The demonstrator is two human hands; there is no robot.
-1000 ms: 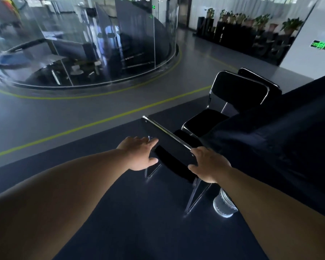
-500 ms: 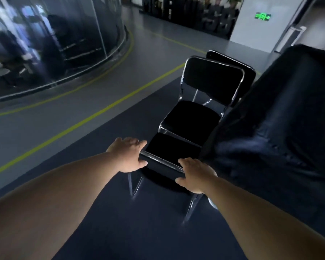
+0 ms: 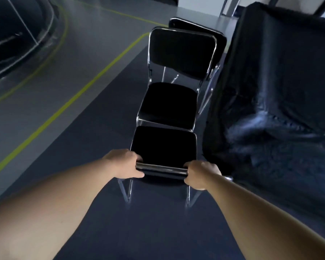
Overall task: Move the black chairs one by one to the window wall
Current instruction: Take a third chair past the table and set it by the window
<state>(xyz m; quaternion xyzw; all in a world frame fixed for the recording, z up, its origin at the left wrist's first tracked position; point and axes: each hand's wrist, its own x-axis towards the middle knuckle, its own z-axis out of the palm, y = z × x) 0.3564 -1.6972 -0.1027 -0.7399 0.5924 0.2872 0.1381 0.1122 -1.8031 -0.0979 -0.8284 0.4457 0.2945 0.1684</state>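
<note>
The nearest black chair (image 3: 164, 145), padded with a chrome frame, stands right in front of me on dark carpet. My left hand (image 3: 125, 163) grips the left end of its backrest top. My right hand (image 3: 202, 174) grips the right end. Directly behind it stands a second black chair (image 3: 180, 53), its seat touching or nearly touching the first chair's backrest. The backrest of a third black chair (image 3: 199, 29) shows behind that one.
A large object under a black cloth (image 3: 274, 94) fills the right side, close beside the chairs. A yellow floor line (image 3: 68, 104) runs across grey floor at left. A curved glass wall (image 3: 17, 34) stands at far left.
Both hands went from resting on the backrest's top to gripping its ends. The view has swung right, so the chairs now stand in a straight line ahead.
</note>
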